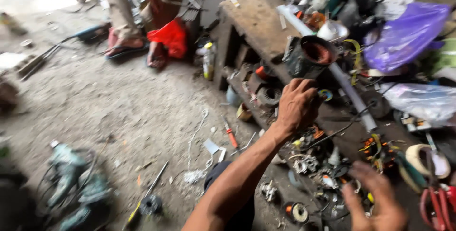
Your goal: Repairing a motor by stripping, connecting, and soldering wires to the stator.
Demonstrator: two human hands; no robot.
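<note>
**Left hand at motor stator on cluttered low tabletop**

Floor (118, 107): grey concrete, dusty, fills the 9 o'clock half of the view. Second person's feet in sandals (126, 46) at 11 o'clock, a red cloth (168, 36) just beside them.

Tabletop (256, 22): low wooden bench running from 12 o'clock down toward 5 o'clock, loaded with motor parts and wire. Purple plastic bag (403, 34) at 2 o'clock. White pipe (332, 67) lies diagonally across the bench.

Power tool (71, 183), teal body with coiled cord, on the floor at 8 o'clock.

Left hand (298, 105): arm extended from 6 o'clock, hand near centre. Fingers curled together, knuckles up; the fingertips are hidden, so I cannot tell if anything is gripped.

Motor stator (311, 55): dark cylinder with copper-coloured winding inside, standing on the bench just above the left hand at its 12 o'clock, near but apart.

Right hand (375, 200): at 5 o'clock, motion-blurred, fingers spread apart, holding nothing visible, over small parts.

Red-handled pliers (434, 202) at 4 o'clock, beside the right hand. Orange-handled screwdriver (231, 137) on the floor, at the left hand's 8 o'clock.
</note>
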